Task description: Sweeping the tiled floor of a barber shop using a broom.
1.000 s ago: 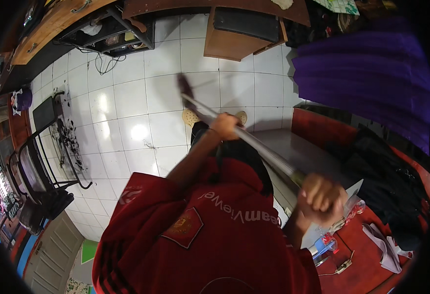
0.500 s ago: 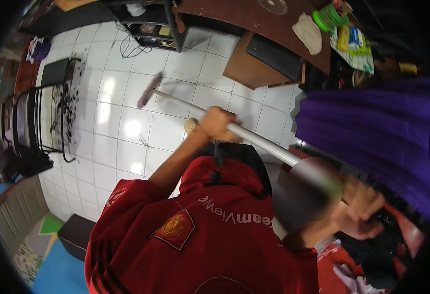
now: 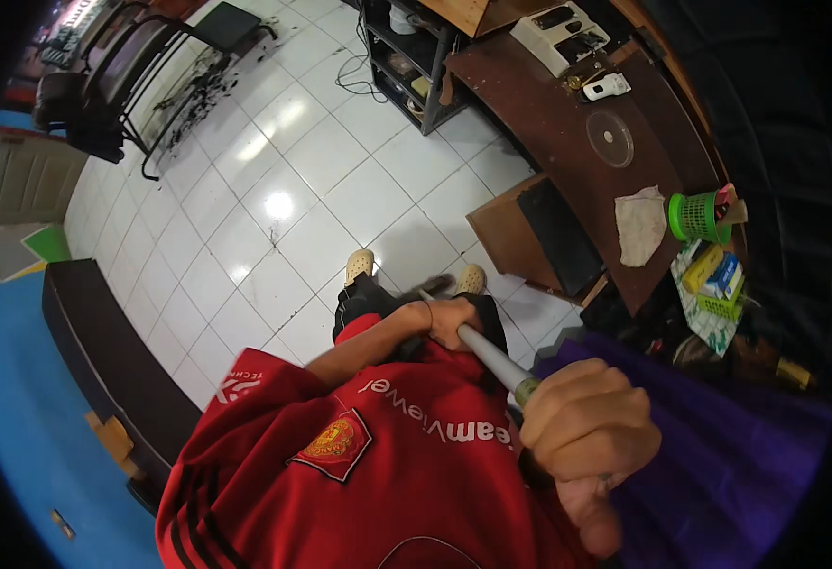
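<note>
A long-handled broom slants across in front of my body, its pale grey handle (image 3: 494, 358) running from lower right to upper left. My left hand (image 3: 446, 321) is closed round the middle of the handle. Nearer and to the right, my right hand (image 3: 589, 422) wraps the handle's top end, thumb pointing down. Low by my feet, between two beige clogs, the broom head (image 3: 432, 285) shows only partly; my left hand and clothing hide some of the lower shaft. White floor tiles (image 3: 312, 237) lie beneath it.
Dark bits (image 3: 198, 102) are scattered near a black metal-framed chair (image 3: 136, 71). At right a brown desk (image 3: 520, 104) holds a cloth (image 3: 640, 226) and a green basket (image 3: 699, 217). A purple curtain (image 3: 720, 417) hangs beside my right hand. A blue surface (image 3: 27, 398) lies left.
The broom head has come in from the far floor to near my feet. My right hand, blurred before, now grips the handle's end. The whole view has turned, showing more of the desk.
</note>
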A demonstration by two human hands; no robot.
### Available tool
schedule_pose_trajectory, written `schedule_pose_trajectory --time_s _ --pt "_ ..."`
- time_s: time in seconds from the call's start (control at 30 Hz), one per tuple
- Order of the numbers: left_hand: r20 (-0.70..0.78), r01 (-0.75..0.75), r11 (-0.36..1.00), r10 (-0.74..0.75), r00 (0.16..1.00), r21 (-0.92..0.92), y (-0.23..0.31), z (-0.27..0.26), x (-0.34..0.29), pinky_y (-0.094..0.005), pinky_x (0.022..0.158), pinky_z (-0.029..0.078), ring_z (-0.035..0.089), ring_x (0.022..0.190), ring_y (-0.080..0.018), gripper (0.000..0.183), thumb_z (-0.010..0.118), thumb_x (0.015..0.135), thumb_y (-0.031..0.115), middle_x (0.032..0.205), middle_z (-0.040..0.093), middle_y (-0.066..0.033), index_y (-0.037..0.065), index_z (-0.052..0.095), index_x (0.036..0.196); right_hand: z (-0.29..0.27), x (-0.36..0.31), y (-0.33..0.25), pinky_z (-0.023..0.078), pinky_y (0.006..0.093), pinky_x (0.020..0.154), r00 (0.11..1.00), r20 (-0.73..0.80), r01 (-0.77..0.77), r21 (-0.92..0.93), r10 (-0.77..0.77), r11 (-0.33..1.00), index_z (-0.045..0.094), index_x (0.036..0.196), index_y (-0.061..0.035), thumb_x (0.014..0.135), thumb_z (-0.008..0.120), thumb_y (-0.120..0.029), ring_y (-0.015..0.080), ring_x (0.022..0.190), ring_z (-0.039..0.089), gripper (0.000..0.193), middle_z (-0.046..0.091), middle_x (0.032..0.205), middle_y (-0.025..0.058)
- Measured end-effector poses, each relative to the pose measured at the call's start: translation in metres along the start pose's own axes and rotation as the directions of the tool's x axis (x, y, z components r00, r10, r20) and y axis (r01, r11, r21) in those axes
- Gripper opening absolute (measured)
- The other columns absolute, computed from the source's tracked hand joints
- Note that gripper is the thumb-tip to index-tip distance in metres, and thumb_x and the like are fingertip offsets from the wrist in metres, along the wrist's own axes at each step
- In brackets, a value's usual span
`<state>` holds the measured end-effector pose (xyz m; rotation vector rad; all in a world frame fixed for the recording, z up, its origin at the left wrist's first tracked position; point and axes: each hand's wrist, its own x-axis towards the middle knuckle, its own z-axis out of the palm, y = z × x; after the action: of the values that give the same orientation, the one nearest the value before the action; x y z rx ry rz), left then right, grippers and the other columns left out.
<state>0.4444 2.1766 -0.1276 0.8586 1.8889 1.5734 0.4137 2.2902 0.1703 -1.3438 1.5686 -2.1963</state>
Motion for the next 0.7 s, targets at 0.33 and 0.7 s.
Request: schedule_pose_trajectory --time_s 0.33,0.7 --pt "-0.966 0.694 0.717 -0.214 0.142 -0.057 -0.058 -0.004 0.028 -0.0436 0.069 0.048 0.059 0.066 -0.0372 0.031 0.066 0.080 0.028 0.069 0.061 -0.0161 0.003 0.054 0.068 -0.086 -0.062 0.046 0.040 0.0308 0.044 0.957 0.291 -0.009 0.113 -0.024 0.994 0.043 0.054 -0.0039 0.078 0.061 -0.016 0.0215 0.044 0.050 0.033 0.045 0.050 0.0045" --pt "-0.980 0.497 0.857 0.042 0.195 0.135 0.108 0.019 0.043 -0.0405 0.055 0.042 0.050 0.049 -0.0348 0.048 0.074 0.073 0.039 0.048 0.046 -0.0123 0.006 0.046 0.052 -0.149 0.009 -0.061 0.044 0.0270 0.043 0.960 0.098 0.166 0.559 -0.264 0.812 0.056 0.065 -0.0108 0.089 0.060 -0.018 0.0121 0.049 0.055 0.025 0.058 0.062 0.0005"
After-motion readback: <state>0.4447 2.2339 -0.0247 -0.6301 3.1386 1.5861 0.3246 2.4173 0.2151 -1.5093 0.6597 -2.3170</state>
